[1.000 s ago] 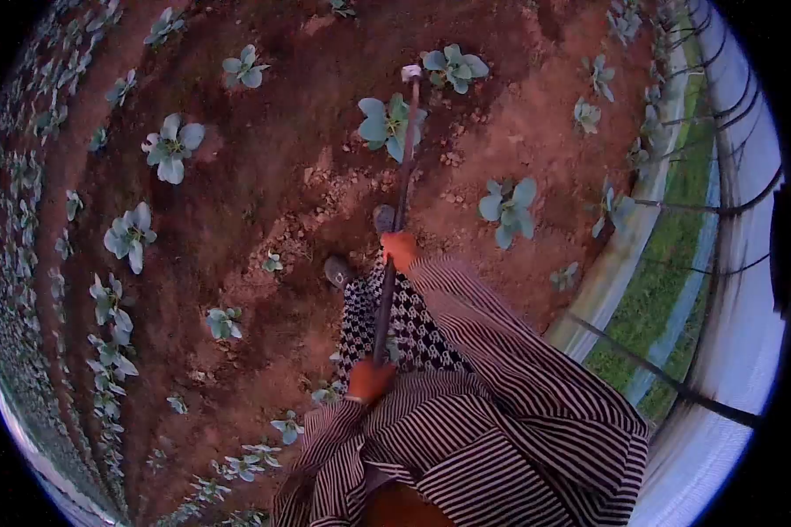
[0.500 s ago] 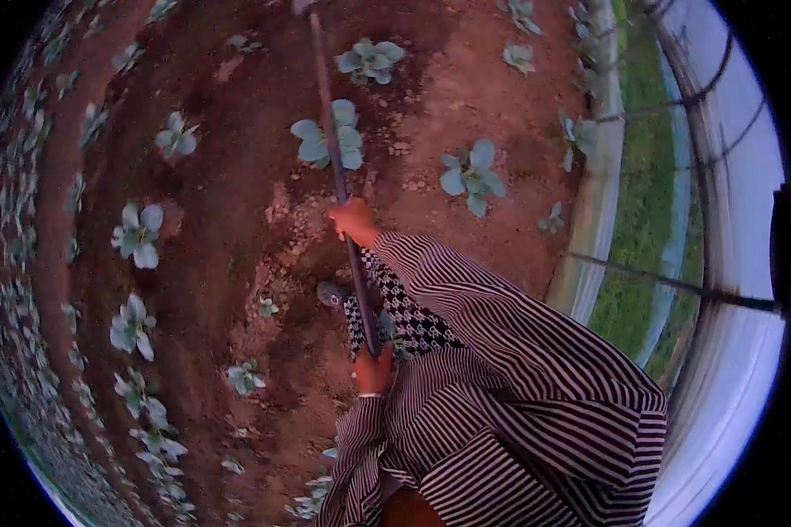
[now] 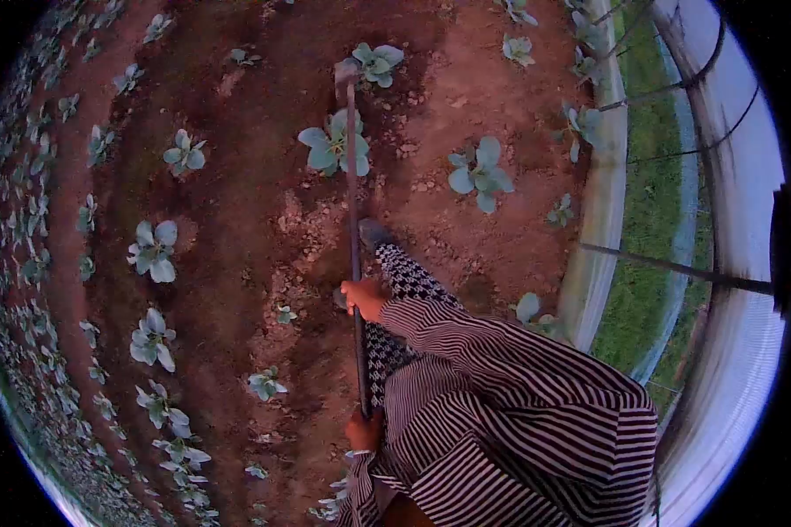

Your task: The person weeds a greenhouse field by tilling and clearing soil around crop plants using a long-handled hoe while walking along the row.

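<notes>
My right hand [image 3: 366,299] is closed round the middle of a hoe's long dark handle. My left hand [image 3: 364,431] grips the same handle close to its rear end, beside my striped shirt. The hoe [image 3: 353,189] points away from me, and its metal head [image 3: 346,77] is at the soil between two leafy plants. One of these, a broad-leaved cabbage-like plant [image 3: 376,65], is just right of the head. The handle crosses in front of the nearer plant [image 3: 327,147]. Whether the blade touches the ground I cannot tell.
My shoe [image 3: 375,233] is on the soil right of the handle. Rows of similar plants [image 3: 154,251] run along the left. Another plant [image 3: 482,174] grows to the right. Farther right are plastic sheeting [image 3: 593,290], a grass strip [image 3: 633,281] and a dark pole [image 3: 677,268].
The hoe's head has come back toward me, from the view's top edge to beside the upper plant. Both hands have moved nearer my body with the handle. One foot now shows farther forward.
</notes>
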Demonstrator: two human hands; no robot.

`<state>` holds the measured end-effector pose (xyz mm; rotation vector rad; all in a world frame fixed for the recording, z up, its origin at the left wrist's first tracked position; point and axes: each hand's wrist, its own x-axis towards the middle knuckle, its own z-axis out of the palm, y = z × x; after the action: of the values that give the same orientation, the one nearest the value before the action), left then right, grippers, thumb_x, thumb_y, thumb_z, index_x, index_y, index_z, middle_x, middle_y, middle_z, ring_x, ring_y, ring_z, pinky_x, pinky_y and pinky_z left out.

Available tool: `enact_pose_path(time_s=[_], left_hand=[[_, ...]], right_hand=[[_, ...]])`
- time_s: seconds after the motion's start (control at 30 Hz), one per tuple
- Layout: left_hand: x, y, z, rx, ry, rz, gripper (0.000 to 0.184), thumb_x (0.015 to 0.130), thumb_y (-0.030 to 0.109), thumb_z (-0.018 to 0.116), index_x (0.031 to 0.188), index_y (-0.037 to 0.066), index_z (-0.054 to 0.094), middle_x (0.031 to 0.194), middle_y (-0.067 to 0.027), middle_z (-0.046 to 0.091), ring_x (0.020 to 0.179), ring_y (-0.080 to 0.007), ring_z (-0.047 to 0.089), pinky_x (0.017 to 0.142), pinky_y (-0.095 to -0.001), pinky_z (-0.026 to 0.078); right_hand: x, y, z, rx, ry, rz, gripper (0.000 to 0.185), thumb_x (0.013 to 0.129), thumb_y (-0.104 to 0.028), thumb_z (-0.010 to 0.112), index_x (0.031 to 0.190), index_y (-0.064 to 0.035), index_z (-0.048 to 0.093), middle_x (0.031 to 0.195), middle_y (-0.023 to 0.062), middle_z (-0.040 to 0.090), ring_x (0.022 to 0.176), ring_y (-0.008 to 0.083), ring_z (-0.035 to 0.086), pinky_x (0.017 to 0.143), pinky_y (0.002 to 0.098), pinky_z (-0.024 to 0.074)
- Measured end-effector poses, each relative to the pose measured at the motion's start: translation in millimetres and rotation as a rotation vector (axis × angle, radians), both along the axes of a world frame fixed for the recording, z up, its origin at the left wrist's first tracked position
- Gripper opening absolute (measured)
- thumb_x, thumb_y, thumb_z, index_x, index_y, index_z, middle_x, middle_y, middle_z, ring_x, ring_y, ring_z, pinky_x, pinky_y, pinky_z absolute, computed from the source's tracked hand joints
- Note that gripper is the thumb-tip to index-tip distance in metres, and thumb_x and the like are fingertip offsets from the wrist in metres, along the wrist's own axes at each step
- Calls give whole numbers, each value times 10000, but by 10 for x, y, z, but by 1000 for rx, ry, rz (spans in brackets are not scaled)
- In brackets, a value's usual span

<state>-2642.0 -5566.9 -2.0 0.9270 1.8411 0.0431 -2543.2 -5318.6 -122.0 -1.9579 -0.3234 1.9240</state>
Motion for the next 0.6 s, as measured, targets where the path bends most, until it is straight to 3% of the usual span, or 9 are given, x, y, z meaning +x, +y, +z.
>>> enact_pose_path(time_s=[0.1, 0.13, 0.2, 0.3, 0.4, 0.43, 0.5, 0.57, 0.6], left_hand=[[-43, 311, -53, -31, 22, 6, 366, 655, 332, 631, 744, -8, 528, 593, -173, 548, 539, -320, 549, 475, -420, 417], [-47, 404, -46, -58, 37, 15, 364, 656, 329, 632, 744, -9, 528, 604, -180, 551, 537, -319, 549, 473, -419, 416], [-70, 459, -211, -3, -20, -15, 385, 663, 349, 623, 758, -13, 530, 636, -193, 554, 578, -318, 556, 500, -423, 422], [121, 620, -674, 15, -21, -35, 428, 666, 381, 609, 794, -20, 532, 694, -213, 561, 653, -321, 565, 562, -429, 433], [314, 1059, -647, -158, -126, -9, 469, 658, 406, 600, 851, -18, 538, 729, -212, 570, 705, -324, 567, 619, -431, 438], [340, 1207, -570, -236, -188, 5, 484, 654, 413, 598, 873, -15, 540, 736, -208, 574, 718, -324, 567, 635, -430, 439], [342, 1355, -414, -205, -128, -57, 495, 656, 410, 597, 922, -3, 539, 760, -203, 581, 719, -322, 569, 638, -424, 443], [301, 1274, -232, -116, -103, -72, 506, 659, 409, 595, 958, 5, 534, 772, -198, 585, 723, -321, 571, 640, -420, 446], [230, 1138, -146, -36, -107, -51, 510, 662, 408, 594, 970, 7, 530, 772, -195, 586, 726, -322, 571, 640, -420, 447]], right_hand=[[-7, 157, -171, 95, 259, -98, 243, 700, -150, 588, 544, -18, 458, 466, 88, 450, 379, 204, 429, 375, 344, 366], [-105, 372, -141, -6, 78, -35, 203, 705, -153, 596, 629, -7, 476, 518, 96, 471, 402, 199, 446, 381, 353, 369], [-100, 539, -131, 133, 230, -101, 197, 716, -149, 599, 700, -4, 467, 537, 91, 460, 420, 193, 450, 382, 365, 370], [88, 766, -786, 407, 505, -254, 195, 729, -131, 585, 679, 6, 455, 557, 94, 457, 419, 193, 445, 374, 354, 372], [297, 988, -1143, 417, 364, -81, 176, 722, -89, 579, 650, 6, 449, 559, 102, 460, 408, 191, 445, 353, 325, 372], [405, 1024, -1362, 420, 354, 81, 167, 713, -71, 584, 649, 9, 452, 560, 104, 462, 400, 190, 443, 346, 317, 371], [441, 962, -1304, 387, 226, -8, 160, 715, -70, 581, 643, 14, 465, 539, 95, 452, 394, 186, 438, 338, 319, 357], [265, 827, -890, 154, -125, 85, 171, 730, -110, 570, 663, 26, 492, 525, 93, 455, 397, 188, 439, 330, 317, 343], [358, 592, -1109, 272, 24, 147, 170, 735, -127, 563, 670, 13, 493, 520, 88, 455, 400, 189, 438, 333, 324, 343]])
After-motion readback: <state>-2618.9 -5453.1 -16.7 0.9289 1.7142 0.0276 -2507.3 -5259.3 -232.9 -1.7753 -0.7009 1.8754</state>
